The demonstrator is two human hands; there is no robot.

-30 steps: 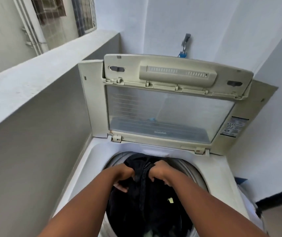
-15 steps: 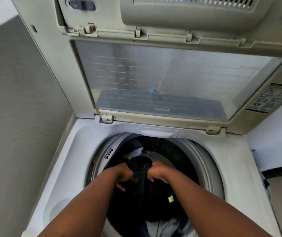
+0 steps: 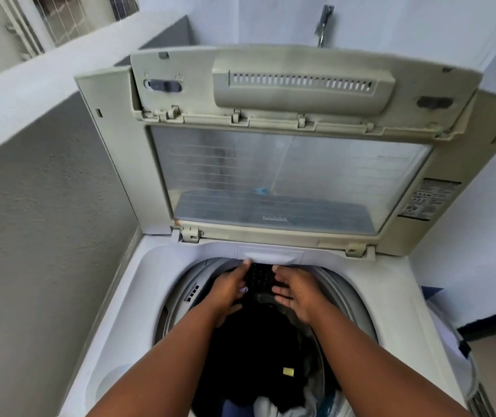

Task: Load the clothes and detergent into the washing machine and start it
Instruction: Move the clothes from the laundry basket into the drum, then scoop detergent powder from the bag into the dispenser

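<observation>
A white top-loading washing machine point(image 3: 126, 299) stands before me with its folding lid point(image 3: 286, 176) raised upright. A black garment point(image 3: 249, 356) with a small yellow tag lies in the drum, over white and blue clothes at the near edge. My left hand point(image 3: 227, 291) and my right hand point(image 3: 293, 291) hover over the far side of the drum opening. Both have their fingers spread and hold nothing. The drum's dark perforated wall shows between them. No detergent is visible.
A grey rendered wall point(image 3: 39, 236) with a white ledge runs close along the machine's left side. A metal tap point(image 3: 325, 21) sticks out of the white wall behind the lid. Cloth and a basket edge point(image 3: 463, 365) sit at the machine's right.
Both hands gripped the bunched black garment over the drum. They have let it go; it now lies in the drum and the hands are open above it.
</observation>
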